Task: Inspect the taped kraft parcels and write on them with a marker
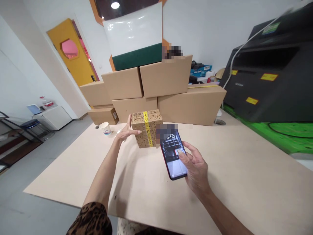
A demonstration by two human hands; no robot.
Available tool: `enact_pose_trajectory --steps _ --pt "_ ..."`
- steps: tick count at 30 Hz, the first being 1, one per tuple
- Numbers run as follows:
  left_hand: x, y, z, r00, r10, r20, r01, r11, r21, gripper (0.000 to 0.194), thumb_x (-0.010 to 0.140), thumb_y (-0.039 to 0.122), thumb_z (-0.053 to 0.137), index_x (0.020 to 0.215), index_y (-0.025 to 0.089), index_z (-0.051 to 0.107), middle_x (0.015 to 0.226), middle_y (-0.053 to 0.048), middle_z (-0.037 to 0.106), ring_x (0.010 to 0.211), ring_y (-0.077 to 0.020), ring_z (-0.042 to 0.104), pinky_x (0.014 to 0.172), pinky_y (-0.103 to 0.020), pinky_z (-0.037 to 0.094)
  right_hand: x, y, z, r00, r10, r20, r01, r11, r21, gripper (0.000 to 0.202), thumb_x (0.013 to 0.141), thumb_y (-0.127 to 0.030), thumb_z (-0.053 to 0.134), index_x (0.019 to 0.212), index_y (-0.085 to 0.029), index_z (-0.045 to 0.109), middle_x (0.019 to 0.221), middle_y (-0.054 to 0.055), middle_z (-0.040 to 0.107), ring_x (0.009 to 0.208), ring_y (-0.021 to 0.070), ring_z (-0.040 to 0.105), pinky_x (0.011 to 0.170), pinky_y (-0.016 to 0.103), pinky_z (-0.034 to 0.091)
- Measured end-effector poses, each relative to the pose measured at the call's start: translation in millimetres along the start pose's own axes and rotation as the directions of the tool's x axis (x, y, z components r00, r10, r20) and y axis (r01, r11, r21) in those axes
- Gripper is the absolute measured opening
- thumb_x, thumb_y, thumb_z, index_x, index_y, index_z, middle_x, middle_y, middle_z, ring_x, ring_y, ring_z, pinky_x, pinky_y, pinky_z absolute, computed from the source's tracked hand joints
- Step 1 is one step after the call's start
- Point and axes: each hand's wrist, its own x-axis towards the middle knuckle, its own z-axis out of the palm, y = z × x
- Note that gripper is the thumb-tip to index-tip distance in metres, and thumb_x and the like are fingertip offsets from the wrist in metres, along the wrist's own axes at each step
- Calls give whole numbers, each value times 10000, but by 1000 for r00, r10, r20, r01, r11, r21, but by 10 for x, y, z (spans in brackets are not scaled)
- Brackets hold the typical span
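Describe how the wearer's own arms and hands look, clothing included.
The left hand and right hand are bare, with no gloves or watch visible. A brown and black leopard-print sleeve ends above the bare left forearm. The right forearm is bare too; no sleeve shows there.

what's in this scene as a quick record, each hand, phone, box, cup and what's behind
left hand: at the box's left side, thumb across its front
right hand: holding the phone, thumb over the screen
phone: screen lit, clock partly blurred out
box: brown, dark-speckled, yellow tape over top and front
cup: upright on the table, left of the left hand
behind: stacked cartons, green-and-white package on top
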Motion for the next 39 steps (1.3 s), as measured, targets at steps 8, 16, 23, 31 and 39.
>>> enact_pose_trajectory --steps 8,16,23,31,39 --pt "-395 15 150 974 221 45 -225 966 127 1422 554 470 992 1682 267 152 1689 -209 344 1565 -451 351 1277 -616 324 -35 -9 -23 998 -69 1 69 997 -37 704 674 -462 967 1250 -194 664 876 82 840 700 228 778 598 319 624" --pt "-883 -110 345 919 386 79 -394 899 192 1275 670 342 935 1656 361 126 1678 -168 283 1517 -446 394 1256 -700 324 -143 9 37 993 -113 29 115 992 -52 685 674 -439 972 1241 -207 666 855 57 842 707 204 780 636 306 638" --pt "-1018 -188 419 891 445 89 -453 860 236 1274 662 286 923 1654 394 131 1683 -149 223 1580 -473 257 1285 -724 233 -161 75 60 987 -145 69 151 985 -84 679 703 -454 944 1256 -197 645 906 75 848 784 238 803 719 363 664" --pt "-1064 -241 469 891 451 61 -451 859 240 1291 655 284 934 1654 397 124 1697 -150 197 1583 -474 258 1284 -726 236 -142 79 80 989 -140 46 142 989 -43 659 682 -435 953 1218 -190 658 911 77 843 788 238 803 702 353 665" --pt "-1085 -247 474 905 425 15 -412 867 281 1303 673 380 930 1654 365 73 1671 -184 233 1562 -472 290 1245 -739 300 251 -234 -422 966 -215 -142 198 972 -124 704 602 -498 972 1168 -185 694 822 48 811 635 200 748 580 307 606"
